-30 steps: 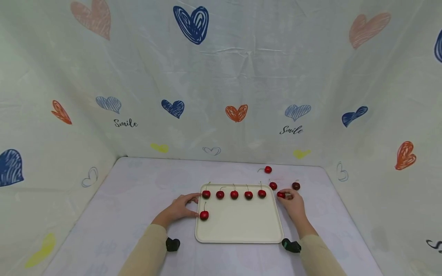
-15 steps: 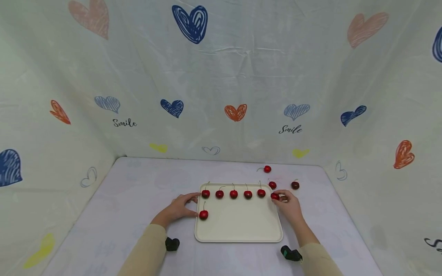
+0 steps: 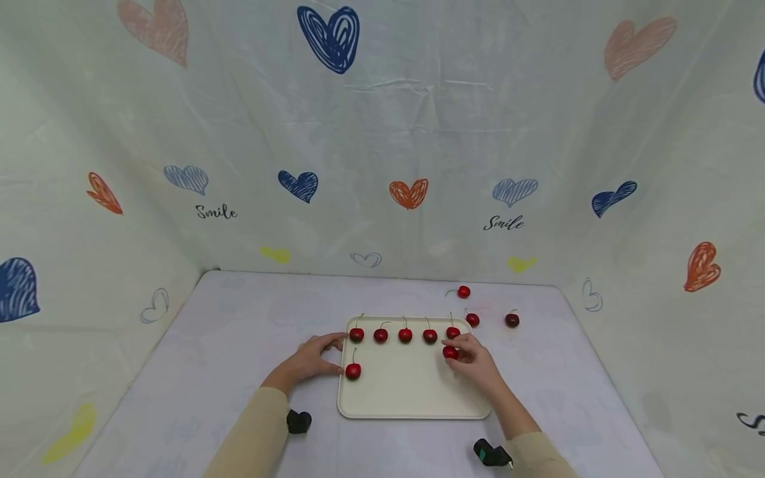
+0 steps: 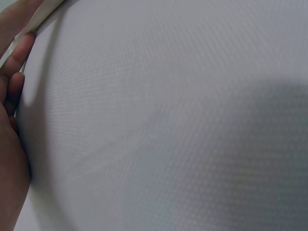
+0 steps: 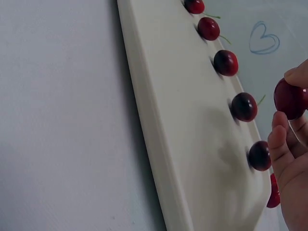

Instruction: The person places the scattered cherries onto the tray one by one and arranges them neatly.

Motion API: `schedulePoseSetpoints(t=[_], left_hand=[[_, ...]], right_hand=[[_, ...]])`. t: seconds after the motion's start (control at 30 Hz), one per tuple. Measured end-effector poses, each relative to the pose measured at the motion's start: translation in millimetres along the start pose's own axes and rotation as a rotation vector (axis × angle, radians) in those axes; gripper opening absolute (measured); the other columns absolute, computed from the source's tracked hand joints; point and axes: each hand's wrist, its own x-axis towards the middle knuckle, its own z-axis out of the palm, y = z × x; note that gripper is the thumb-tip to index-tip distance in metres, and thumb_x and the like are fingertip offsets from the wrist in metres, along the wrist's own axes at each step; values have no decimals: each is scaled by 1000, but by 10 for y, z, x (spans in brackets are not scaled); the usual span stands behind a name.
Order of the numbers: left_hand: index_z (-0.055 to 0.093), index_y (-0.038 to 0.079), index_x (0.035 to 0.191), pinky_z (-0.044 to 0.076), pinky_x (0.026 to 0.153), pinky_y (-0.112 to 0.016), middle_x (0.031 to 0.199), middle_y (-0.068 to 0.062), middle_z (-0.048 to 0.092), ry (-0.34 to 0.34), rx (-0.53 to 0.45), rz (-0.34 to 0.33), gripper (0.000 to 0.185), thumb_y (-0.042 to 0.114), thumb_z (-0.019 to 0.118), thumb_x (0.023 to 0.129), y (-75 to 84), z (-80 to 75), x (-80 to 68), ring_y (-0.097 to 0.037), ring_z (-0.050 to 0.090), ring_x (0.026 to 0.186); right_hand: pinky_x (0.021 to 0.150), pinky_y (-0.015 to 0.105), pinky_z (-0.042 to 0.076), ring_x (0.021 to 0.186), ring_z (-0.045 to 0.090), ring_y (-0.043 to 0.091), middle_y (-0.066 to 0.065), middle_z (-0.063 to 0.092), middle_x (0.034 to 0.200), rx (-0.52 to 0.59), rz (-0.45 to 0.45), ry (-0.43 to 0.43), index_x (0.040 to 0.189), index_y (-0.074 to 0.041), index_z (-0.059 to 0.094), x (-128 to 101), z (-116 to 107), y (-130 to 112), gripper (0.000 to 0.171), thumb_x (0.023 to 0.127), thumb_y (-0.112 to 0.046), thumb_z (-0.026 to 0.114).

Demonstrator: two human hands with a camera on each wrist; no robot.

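Note:
A cream rectangular tray (image 3: 412,392) lies on the table, with several red cherries in a row along its far edge, such as the middle cherry (image 3: 405,335). Below the row's left end sits another cherry (image 3: 353,371). My left hand (image 3: 306,362) rests at the tray's left rim, thumb and index finger spread apart; only part of that hand (image 4: 14,96) enters the left wrist view. Over the tray's right part, my right hand (image 3: 477,364) pinches a cherry (image 5: 288,98) between thumb and fingers, just in front of the row's rightmost cherry (image 3: 453,332).
Beyond the tray's far right corner lie a cherry (image 3: 463,292) with its stem pointing left, a second cherry (image 3: 472,320) close to the rim, and a darker cherry (image 3: 512,320). A patterned curtain (image 3: 442,133) hangs behind the table. Black wrist devices (image 3: 492,453) show below both sleeves.
My right hand has carried its cherry leftward from beside the tray, across the right rim, to in front of the rightmost cherry. The left hand stays at the left rim.

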Motion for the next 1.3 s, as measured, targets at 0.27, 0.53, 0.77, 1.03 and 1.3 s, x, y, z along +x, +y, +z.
schedulePoseSetpoints(t=[0.27,0.53,0.77,1.03,1.3], left_hand=[[56,20,137,24,105,-60,101,16,57,2,14,6,73,25,88,72,18,3,4,-19,46,113],[56,20,137,27,103,-58,104,14,57,0,23,-2,73,26,87,72,4,-8,0,-18,45,109],[56,21,137,33,99,-56,105,14,55,0,14,-12,72,25,88,72,-5,-1,7,-18,45,109],[55,21,137,31,100,-55,104,15,56,-10,7,1,73,27,87,72,-19,2,15,-17,45,108],[55,21,138,32,99,-54,104,17,55,-5,9,9,73,28,87,72,-18,-5,21,-15,45,107]], right_hand=[[76,20,50,88,57,18,8,59,107,77,-49,-109,112,4,69,-126,191,-299,30,83,4,73],[80,25,52,91,61,18,12,60,111,139,-119,-162,112,4,68,-93,493,-156,31,82,6,73],[81,30,53,96,60,15,11,63,108,156,-142,-152,109,3,70,-118,725,-193,30,80,5,76],[83,35,53,97,61,16,15,63,109,215,-107,-190,110,6,67,-232,836,-438,29,81,7,73],[84,32,53,96,62,15,16,61,111,317,-84,-163,114,9,65,-214,1043,-460,34,81,9,71]])
